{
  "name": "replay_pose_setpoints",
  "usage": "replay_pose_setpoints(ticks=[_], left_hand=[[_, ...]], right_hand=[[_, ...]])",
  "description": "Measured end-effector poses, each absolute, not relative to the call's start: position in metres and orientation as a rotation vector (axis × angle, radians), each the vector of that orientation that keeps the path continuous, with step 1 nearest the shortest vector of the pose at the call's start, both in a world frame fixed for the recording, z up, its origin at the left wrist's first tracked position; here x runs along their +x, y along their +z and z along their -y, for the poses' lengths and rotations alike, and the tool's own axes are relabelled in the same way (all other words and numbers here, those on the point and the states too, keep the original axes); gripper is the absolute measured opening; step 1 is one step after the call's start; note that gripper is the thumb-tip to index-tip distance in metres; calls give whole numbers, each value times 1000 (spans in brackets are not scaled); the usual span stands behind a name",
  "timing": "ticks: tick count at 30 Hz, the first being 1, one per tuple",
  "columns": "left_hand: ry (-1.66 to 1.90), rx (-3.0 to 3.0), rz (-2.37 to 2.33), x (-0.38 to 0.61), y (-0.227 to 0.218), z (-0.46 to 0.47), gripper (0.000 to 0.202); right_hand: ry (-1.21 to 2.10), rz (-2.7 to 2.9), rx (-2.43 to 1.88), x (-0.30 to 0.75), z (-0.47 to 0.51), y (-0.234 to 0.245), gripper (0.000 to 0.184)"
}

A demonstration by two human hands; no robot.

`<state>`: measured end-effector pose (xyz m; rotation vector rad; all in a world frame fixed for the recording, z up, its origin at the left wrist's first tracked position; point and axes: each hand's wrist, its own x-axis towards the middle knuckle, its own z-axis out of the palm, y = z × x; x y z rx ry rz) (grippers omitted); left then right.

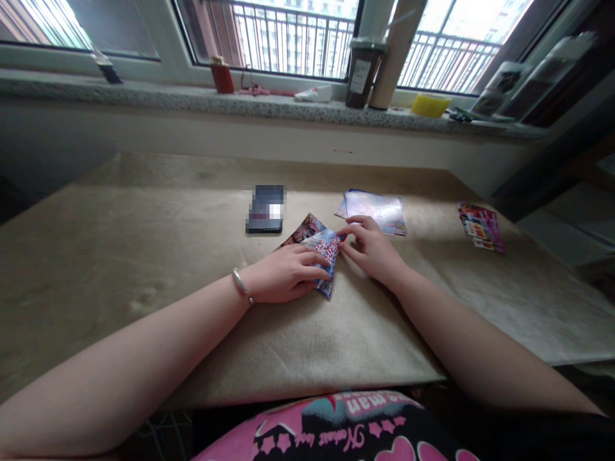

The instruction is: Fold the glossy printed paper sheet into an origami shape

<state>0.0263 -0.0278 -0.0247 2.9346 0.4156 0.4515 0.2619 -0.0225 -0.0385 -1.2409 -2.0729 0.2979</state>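
Observation:
A folded sheet of patterned paper (323, 246), red, white and blue, lies on the tan table (144, 256) in front of me. My left hand (283, 274) rests flat on its near half, fingers stretched out over the fold, a bracelet on the wrist. My right hand (369, 246) pinches the paper's upper right corner between thumb and fingers.
A dark phone (265, 208) lies just beyond the paper. A stack of shiny patterned sheets (377, 210) sits behind my right hand, and a printed packet (480, 225) lies at the far right. The windowsill (288, 105) holds a red cup, a dark jar and a yellow box.

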Motion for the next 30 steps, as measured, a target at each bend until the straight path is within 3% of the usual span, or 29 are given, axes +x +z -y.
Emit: replay_pose_setpoints(ticks=[16,30], left_hand=[[493,2882,-408,26,-26,27,29],[415,2922,-519,26,-22,30,32]], right_hand=[[505,1968,-1286,267,11,-47,12],[421,1915,-1245,263,19,-39,12]])
